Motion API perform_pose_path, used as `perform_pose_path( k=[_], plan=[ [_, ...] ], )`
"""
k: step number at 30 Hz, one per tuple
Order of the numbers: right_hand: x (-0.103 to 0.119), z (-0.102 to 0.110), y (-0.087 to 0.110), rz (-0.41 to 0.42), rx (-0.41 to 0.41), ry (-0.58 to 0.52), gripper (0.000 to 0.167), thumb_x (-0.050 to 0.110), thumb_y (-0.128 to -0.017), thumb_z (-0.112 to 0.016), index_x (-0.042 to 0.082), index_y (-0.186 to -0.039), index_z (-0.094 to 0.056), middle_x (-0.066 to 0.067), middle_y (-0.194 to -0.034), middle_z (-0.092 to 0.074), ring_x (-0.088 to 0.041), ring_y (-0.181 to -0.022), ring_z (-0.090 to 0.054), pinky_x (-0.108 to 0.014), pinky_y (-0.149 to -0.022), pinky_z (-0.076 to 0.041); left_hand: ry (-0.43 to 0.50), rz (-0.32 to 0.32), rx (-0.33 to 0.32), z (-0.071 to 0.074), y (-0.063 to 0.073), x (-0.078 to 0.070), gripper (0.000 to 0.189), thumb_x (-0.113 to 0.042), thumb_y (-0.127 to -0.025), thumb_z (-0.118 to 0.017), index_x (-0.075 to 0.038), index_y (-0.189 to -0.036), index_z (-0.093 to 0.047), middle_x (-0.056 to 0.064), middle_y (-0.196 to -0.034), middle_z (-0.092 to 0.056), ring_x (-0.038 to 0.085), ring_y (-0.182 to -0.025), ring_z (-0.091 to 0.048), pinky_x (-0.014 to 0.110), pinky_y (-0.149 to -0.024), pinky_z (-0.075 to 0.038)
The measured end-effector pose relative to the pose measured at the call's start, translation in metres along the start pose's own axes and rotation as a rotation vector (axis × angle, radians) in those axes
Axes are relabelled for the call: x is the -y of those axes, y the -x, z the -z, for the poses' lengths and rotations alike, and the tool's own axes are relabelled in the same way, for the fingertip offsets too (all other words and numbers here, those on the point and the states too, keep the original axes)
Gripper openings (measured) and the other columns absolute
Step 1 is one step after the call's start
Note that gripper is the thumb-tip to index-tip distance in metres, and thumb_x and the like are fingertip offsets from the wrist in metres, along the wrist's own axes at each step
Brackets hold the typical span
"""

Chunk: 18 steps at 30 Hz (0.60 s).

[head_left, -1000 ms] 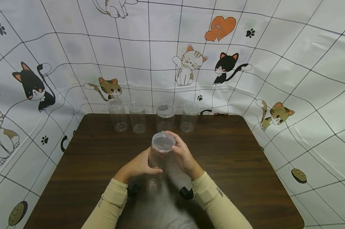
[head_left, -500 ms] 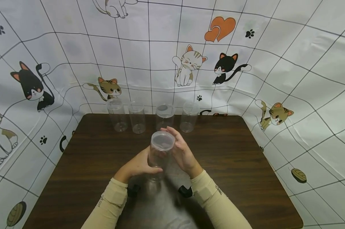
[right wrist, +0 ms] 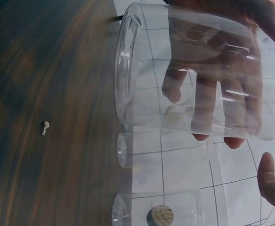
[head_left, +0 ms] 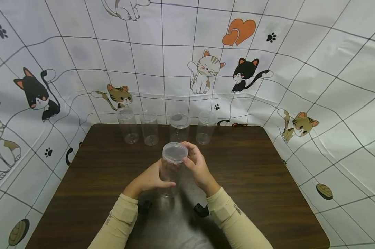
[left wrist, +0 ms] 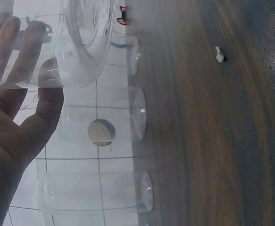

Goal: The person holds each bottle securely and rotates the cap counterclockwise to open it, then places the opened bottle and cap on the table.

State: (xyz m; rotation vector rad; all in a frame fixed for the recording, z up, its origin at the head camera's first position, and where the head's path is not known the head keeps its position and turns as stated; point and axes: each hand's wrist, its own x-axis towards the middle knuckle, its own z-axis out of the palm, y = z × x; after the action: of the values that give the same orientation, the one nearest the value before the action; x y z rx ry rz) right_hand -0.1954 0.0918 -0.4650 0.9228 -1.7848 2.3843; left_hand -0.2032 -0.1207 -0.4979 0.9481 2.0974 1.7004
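Note:
A clear plastic jar (head_left: 171,173) stands upright over the middle of the table, with a translucent lid (head_left: 175,152) on its top. My left hand (head_left: 150,178) grips the jar's body, thumb across the near side. Through the clear wall in the left wrist view, the curled fingers of the left hand (left wrist: 15,127) show. My right hand (head_left: 201,169) holds the lid by its edge, thumb on the near side and fingers round the far side. In the right wrist view the jar's base (right wrist: 125,70) faces the table, and part of my right hand (right wrist: 271,181) shows at the right edge.
Along the back edge of the brown wooden table (head_left: 252,180) stand several clear jars, among them a wide lidded jar (head_left: 179,129) and a tall jar (head_left: 128,126). A cat-print curtain (head_left: 175,79) hangs behind. A small whitish scrap (left wrist: 220,54) lies on the tabletop.
My right hand loosened its fingers at the lid half a second ago and now holds the lid's edge again. The jar's top has shifted slightly left. My left hand keeps its grip.

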Motion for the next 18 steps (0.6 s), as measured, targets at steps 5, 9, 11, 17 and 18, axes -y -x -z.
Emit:
perform_pose_path(
  k=[5,9,11,17,18],
  plan=[
    [0.0025,0.0002,-0.0039,-0.035,0.026,0.033,0.062,0.027,-0.102,-0.054,-0.015,-0.144,-0.034,0.001,-0.134,-0.053,-0.014,-0.125,-0.05,-0.031,-0.106,-0.038,-0.028,0.004,-0.007,0.0025,0.0006,0.0004,0.079,-0.014,-0.082,-0.085,-0.003,-0.144,-0.037,0.019,-0.131,-0.06,0.033,-0.117,-0.061,0.037,-0.082,-0.059],
    [0.0042,0.0006,-0.0056,-0.045,0.065,0.063,0.054,0.021,-0.104,-0.04,-0.013,-0.147,-0.037,-0.009,-0.143,-0.049,-0.02,-0.135,-0.042,-0.043,-0.115,-0.026,-0.04,0.019,-0.006,0.0028,0.0013,-0.0008,0.078,-0.014,-0.082,-0.085,-0.002,-0.143,-0.038,0.018,-0.13,-0.061,0.032,-0.114,-0.061,0.036,-0.083,-0.058],
    [0.0047,0.0008,-0.0057,-0.05,0.079,0.071,0.055,0.02,-0.104,-0.035,-0.011,-0.149,-0.036,-0.017,-0.15,-0.043,-0.023,-0.14,-0.036,-0.049,-0.118,-0.021,-0.044,0.018,-0.005,0.0025,0.0012,-0.0015,0.079,-0.014,-0.082,-0.084,-0.002,-0.144,-0.037,0.018,-0.131,-0.06,0.033,-0.115,-0.061,0.036,-0.083,-0.058],
    [0.0022,0.0006,-0.0009,-0.062,0.031,0.044,0.055,0.022,-0.106,-0.034,-0.006,-0.153,-0.027,-0.021,-0.153,-0.038,-0.02,-0.143,-0.035,-0.049,-0.12,-0.018,-0.042,0.022,-0.014,0.0009,0.0019,-0.0006,0.083,-0.014,-0.081,-0.085,-0.003,-0.146,-0.035,0.018,-0.129,-0.061,0.03,-0.113,-0.062,0.036,-0.082,-0.059],
    [0.0015,0.0003,0.0002,-0.051,0.014,0.04,0.055,0.024,-0.107,-0.037,-0.007,-0.151,-0.027,-0.018,-0.151,-0.041,-0.019,-0.141,-0.037,-0.046,-0.119,-0.02,-0.04,0.021,-0.016,0.0006,0.0022,0.0001,0.083,-0.014,-0.081,-0.085,-0.002,-0.146,-0.035,0.018,-0.129,-0.061,0.029,-0.113,-0.063,0.036,-0.082,-0.059]
  ],
)
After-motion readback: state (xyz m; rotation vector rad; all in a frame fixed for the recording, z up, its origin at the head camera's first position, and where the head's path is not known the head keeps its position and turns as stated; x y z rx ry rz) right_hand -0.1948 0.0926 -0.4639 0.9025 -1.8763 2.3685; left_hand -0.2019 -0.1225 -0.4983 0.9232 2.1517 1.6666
